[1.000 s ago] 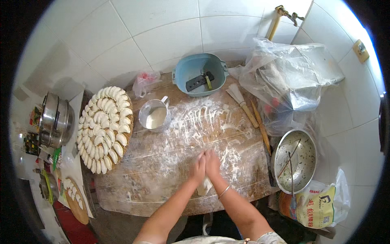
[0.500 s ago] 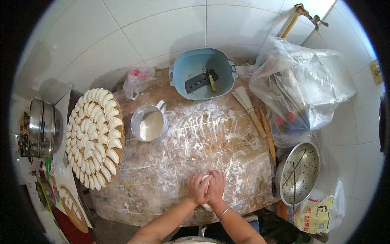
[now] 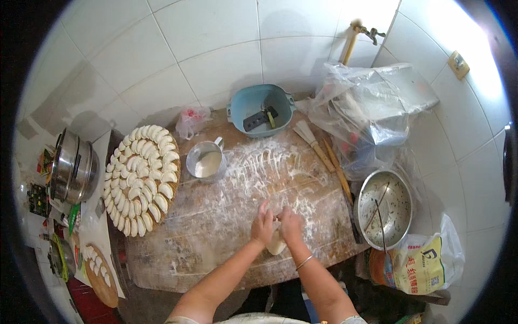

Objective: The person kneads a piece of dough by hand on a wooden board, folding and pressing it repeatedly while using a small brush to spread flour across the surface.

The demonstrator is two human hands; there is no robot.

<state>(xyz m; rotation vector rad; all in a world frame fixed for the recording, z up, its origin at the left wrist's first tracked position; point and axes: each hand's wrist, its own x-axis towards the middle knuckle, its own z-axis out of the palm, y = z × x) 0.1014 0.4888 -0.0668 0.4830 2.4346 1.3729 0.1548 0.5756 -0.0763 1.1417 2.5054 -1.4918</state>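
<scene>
Left of the jug (image 3: 206,161), dumplings (image 3: 143,178) lay folded in rings. Off the jug's near right side, the dough (image 3: 277,246) was still an unshaped lump by the left hand (image 3: 263,225) and right hand (image 3: 292,225); whether their blurred, bent fingers pinched it, I couldn't tell.

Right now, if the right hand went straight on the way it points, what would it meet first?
Probably the blue basin, beyond the floured board, though it might graze the left hand first; the right hand's height is unclear.
</scene>
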